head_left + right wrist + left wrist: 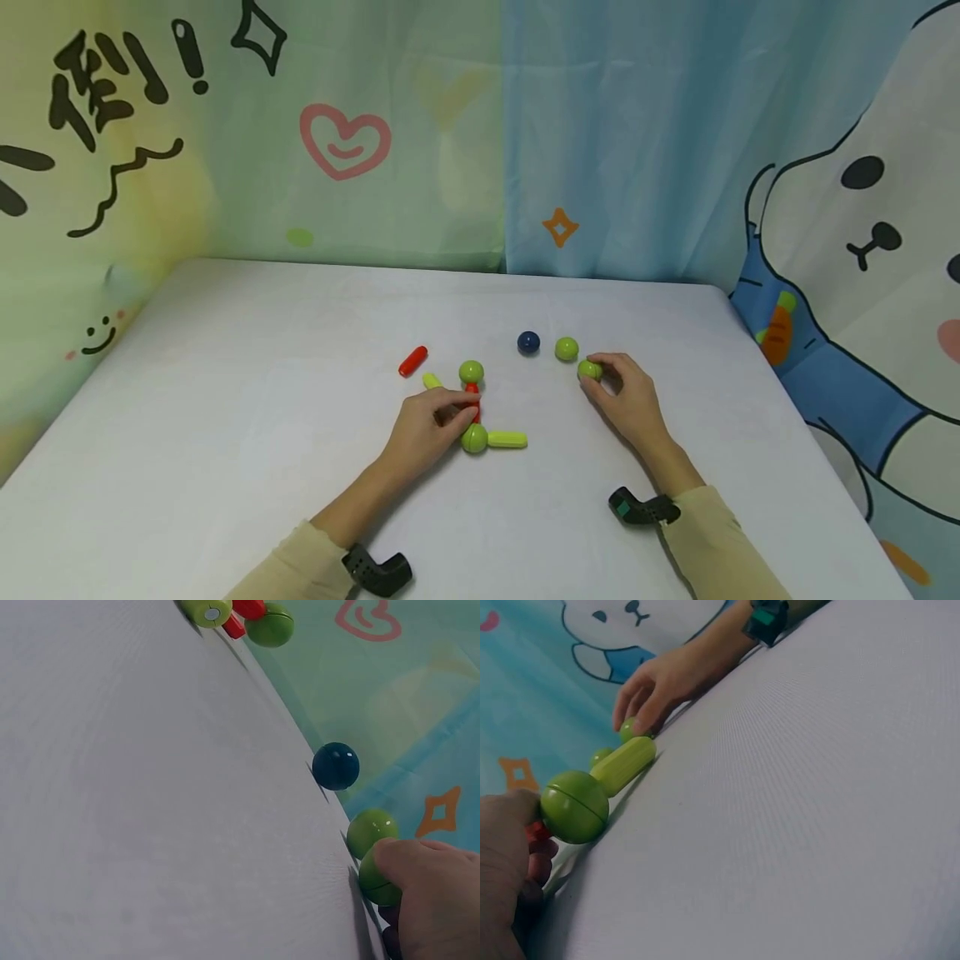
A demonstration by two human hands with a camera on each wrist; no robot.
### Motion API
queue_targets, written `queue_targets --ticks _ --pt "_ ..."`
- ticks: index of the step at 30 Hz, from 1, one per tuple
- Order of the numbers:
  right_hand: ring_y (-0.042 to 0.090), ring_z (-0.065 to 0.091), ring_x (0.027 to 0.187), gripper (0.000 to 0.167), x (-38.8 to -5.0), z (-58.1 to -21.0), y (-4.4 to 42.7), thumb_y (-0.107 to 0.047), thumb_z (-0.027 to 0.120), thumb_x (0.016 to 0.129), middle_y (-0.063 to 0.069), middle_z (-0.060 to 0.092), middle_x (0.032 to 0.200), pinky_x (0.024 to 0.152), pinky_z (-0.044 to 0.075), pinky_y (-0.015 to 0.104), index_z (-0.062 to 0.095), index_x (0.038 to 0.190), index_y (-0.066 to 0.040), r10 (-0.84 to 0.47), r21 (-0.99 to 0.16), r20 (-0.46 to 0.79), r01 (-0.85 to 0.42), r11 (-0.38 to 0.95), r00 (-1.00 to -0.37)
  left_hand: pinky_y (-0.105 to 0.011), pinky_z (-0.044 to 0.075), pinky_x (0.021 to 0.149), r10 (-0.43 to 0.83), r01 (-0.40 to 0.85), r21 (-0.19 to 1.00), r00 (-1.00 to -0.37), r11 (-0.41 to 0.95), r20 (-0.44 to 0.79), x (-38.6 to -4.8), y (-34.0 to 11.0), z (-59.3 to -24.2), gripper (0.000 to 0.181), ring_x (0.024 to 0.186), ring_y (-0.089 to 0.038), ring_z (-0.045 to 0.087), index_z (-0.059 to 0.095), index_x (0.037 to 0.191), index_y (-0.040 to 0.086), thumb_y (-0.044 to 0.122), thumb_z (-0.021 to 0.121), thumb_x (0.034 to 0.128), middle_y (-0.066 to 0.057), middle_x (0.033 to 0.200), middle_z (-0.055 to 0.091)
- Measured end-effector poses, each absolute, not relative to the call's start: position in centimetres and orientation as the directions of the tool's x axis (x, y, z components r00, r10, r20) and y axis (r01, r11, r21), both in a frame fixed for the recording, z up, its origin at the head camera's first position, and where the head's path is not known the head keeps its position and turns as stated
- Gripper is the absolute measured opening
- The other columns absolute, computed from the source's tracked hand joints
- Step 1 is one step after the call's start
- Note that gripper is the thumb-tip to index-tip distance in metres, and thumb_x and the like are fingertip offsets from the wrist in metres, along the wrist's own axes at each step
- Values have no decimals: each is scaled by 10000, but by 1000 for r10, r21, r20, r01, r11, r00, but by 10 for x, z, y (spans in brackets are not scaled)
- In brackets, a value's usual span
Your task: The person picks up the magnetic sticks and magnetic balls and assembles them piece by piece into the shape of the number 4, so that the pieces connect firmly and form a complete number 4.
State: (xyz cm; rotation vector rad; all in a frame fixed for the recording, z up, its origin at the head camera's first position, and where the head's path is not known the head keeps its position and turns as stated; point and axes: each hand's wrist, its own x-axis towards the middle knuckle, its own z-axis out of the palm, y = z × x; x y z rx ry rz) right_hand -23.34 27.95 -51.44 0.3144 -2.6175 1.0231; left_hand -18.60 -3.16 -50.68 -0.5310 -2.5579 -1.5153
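Note:
My left hand (pixel 431 425) pinches a red rod (pixel 476 412) that joins two green balls, one at the far end (pixel 471 372) and one at the near end (pixel 474 438). From the near ball a yellow-green rod (pixel 507 439) sticks out to the right. Another yellow-green rod (pixel 432 381) lies partly hidden behind the left hand. Over on the right, my right hand (pixel 628 398) holds a green ball (pixel 589 370) between thumb and fingers. In the right wrist view the thumb presses on that ball (pixel 379 879), beside a second green ball (pixel 371 831).
A loose red rod (pixel 413 361) lies to the left of the joined pieces. Toward the back right are a dark blue ball (pixel 528 342) and a loose green ball (pixel 567 348). The white table (pixel 225 400) ends at a printed curtain (pixel 615 167).

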Motion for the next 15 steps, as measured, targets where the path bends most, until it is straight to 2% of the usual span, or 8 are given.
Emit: queue_targets --ticks 8,15 --pt "232 576 1069 373 -229 -511 281 -172 695 863 88 600 1143 929 466 404 604 1210 -70 -100 -645 349 -316 696 -932 -186 457 595 245 366 822 -928 437 282 -186 -30 -503 197 678 -69 522 732 1062 133 163 687 873 68 867 669" --pt "201 584 1005 335 -229 -512 281 -188 700 861 77 606 1111 873 482 269 634 1168 -72 -104 -648 354 -324 689 -929 -183 455 597 246 359 814 -930 457 272 -185 -31 -505 206 682 -60 516 728 1073 145 172 688 873 76 864 660"
